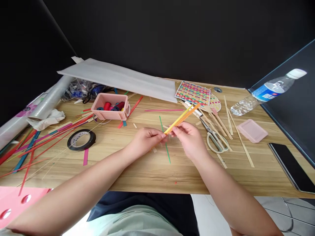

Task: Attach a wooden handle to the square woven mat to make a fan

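Note:
Over the middle of the table, my left hand (149,139) pinches the near end of a yellow strip (181,117) between thumb and finger. My right hand (188,136) is closed on an orange strip (190,113) that runs alongside the yellow one, their far ends spread slightly apart. Both strips slant up toward the back right. My two hands are close together, and the fingers partly hide the strips' lower ends. Beneath them a thin green strip (168,154) lies on the wooden table (147,177).
Left are a pink basket (108,114) with thread spools, black tape (81,140) and many coloured strips. Right are scissors (216,141), a woven colourful mat (193,94), a pink lid (252,130), a tilted water bottle (267,93) and a phone (292,167). White foam (123,77) lies behind.

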Demonstrator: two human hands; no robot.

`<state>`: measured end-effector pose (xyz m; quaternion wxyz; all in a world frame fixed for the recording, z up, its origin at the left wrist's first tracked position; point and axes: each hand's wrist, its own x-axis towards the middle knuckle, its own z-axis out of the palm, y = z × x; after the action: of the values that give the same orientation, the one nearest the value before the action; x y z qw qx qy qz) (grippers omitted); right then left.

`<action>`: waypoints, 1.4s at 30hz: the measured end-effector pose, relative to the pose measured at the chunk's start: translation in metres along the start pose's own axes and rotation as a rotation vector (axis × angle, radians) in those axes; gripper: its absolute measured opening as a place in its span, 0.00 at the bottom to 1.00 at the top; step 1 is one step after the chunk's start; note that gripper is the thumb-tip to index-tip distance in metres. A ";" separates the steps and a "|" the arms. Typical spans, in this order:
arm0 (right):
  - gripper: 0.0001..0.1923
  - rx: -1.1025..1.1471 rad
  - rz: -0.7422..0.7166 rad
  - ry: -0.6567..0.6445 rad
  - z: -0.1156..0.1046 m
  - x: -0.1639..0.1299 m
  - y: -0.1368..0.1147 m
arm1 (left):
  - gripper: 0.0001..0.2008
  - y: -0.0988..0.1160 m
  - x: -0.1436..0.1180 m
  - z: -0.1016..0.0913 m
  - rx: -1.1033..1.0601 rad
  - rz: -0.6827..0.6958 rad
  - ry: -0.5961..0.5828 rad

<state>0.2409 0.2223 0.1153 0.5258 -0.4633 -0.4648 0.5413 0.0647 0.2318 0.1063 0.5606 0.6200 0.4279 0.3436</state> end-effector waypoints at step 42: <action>0.06 -0.063 0.110 -0.098 -0.010 -0.004 -0.006 | 0.08 0.018 0.002 -0.013 -0.166 -0.235 0.103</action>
<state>0.2513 0.2190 0.1199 0.4572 -0.4774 -0.4806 0.5764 0.0562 0.2387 0.1261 0.6238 0.4988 0.4956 0.3413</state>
